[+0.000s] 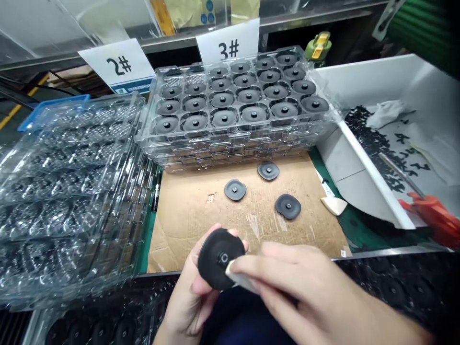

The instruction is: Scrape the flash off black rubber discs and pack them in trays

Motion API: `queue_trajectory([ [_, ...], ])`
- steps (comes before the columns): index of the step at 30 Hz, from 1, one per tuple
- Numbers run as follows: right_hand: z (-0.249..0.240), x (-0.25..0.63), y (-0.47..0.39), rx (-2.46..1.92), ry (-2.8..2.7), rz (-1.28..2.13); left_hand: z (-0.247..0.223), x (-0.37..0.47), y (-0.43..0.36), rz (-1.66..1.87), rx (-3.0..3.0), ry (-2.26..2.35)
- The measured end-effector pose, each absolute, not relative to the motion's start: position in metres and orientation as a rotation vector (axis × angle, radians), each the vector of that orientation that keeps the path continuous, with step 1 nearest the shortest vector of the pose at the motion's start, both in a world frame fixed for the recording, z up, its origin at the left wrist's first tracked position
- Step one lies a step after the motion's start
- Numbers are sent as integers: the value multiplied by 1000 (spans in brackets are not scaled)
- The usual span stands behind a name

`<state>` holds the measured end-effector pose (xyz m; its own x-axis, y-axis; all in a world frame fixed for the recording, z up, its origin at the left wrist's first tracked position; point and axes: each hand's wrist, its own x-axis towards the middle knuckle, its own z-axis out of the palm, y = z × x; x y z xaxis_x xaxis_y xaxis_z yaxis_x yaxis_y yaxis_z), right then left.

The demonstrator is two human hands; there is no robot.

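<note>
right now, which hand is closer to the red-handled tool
Right. The right hand, holding a pale piece at a black disc, is left of the red-handled tool; the left hand, gripping that disc, is farther left.

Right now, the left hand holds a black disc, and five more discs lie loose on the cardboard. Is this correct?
Not quite: the count is wrong. The head view shows three loose discs on the cardboard, not five. The left hand does hold a black disc.

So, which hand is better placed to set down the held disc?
Left, I'd judge: the left hand holds the black disc by its edge, while the right hand pinches a pale piece near its hub.
</note>
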<state>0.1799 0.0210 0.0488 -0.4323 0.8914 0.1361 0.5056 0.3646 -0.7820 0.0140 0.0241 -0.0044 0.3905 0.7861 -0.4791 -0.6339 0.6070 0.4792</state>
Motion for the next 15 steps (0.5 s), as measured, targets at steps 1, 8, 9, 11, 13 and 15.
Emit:
queue_trajectory([
  [1, 50, 183, 18, -1275, -2071, 784, -2, 16, 25, 910, 233, 723],
  [8, 52, 174, 17, -1413, -2116, 438, 0, 18, 30, 980, 258, 775],
  [9, 52, 172, 16, -1423, -2132, 441, -2, 17, 29, 979, 269, 773],
  [11, 50, 171, 17, -1472, -2132, 414, -6, 16, 26, 989, 272, 788],
  [13, 47, 172, 23, -1462, -2098, 319, -11, 16, 21, 991, 253, 812],
  [15, 44, 176, 34, -1212, -2153, 322, -15, 17, 18, 946, 229, 802],
])
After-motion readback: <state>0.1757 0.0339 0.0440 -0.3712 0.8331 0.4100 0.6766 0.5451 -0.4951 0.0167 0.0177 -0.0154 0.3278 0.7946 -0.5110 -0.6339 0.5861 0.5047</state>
